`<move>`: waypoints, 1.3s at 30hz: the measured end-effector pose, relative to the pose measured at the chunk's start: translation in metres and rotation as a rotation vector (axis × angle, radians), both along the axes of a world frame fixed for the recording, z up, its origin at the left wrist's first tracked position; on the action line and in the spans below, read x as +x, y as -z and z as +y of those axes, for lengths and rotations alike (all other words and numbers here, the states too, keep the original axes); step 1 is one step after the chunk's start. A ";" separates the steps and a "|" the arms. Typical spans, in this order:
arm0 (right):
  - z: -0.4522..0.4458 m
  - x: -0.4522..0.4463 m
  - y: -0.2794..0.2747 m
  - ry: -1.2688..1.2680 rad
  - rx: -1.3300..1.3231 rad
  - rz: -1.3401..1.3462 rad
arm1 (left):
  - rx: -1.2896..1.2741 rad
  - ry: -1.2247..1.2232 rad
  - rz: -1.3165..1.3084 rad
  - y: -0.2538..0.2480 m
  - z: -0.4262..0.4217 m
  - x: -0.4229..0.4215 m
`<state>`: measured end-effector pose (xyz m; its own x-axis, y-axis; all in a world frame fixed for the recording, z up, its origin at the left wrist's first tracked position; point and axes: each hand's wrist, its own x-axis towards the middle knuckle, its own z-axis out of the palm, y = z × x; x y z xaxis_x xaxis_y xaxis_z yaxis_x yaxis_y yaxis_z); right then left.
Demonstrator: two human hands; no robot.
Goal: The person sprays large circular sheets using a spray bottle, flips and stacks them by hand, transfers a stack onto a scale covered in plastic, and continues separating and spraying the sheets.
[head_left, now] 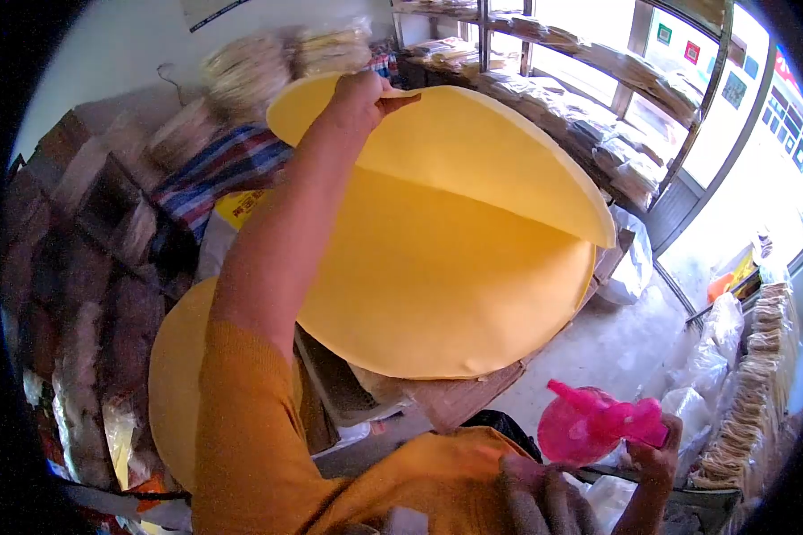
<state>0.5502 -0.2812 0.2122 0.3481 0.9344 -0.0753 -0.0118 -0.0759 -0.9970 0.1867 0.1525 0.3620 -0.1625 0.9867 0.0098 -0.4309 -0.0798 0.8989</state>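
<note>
My left hand (361, 94), fingers closed, pinches the far edge of a thin round yellow sheet (473, 147) and holds it raised. Beneath it spreads a wide round yellow surface (446, 276), like another sheet or a lower layer; I cannot tell which. In my right hand (658, 450), low on the right, is a pink spray bottle (580, 426), gripped near its head and tilted sideways, apart from the yellow sheets. Part of another round tan-yellow piece (174, 383) shows behind my left arm.
Brown cardboard (446, 401) lies under the yellow surface. Wrapped stacks crowd a metal shelf (580, 107) by the window. A bagged row of thin tan pieces (754, 383) stands at right. Striped cloth (223, 178) and dark boxes (89, 294) fill the left. Pale floor (616, 343) shows between.
</note>
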 end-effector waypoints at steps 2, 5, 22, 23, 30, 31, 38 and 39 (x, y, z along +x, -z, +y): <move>-0.009 0.021 0.017 0.022 0.031 -0.013 | 0.075 0.078 0.120 -0.005 0.000 -0.008; -0.008 0.035 0.034 0.040 0.118 -0.033 | 0.122 0.019 0.228 -0.022 -0.026 -0.013; 0.037 0.017 0.019 0.110 0.129 -0.017 | -0.263 -0.459 -0.257 0.316 -0.256 -0.231; 0.045 0.012 0.014 0.077 0.118 -0.031 | -0.247 -0.500 -0.158 0.334 -0.259 -0.249; 0.082 -0.043 -0.018 -0.185 0.044 -0.105 | -0.195 -0.693 0.130 0.297 -0.330 -0.441; 0.085 -0.059 -0.020 -0.252 0.121 -0.024 | -0.239 -0.723 0.156 0.281 -0.363 -0.461; 0.081 -0.164 -0.048 -0.147 0.085 -0.159 | -0.399 -1.150 0.369 0.309 -0.618 -0.551; 0.079 -0.178 -0.052 -0.153 0.077 -0.178 | -0.411 -1.248 0.317 0.329 -0.650 -0.544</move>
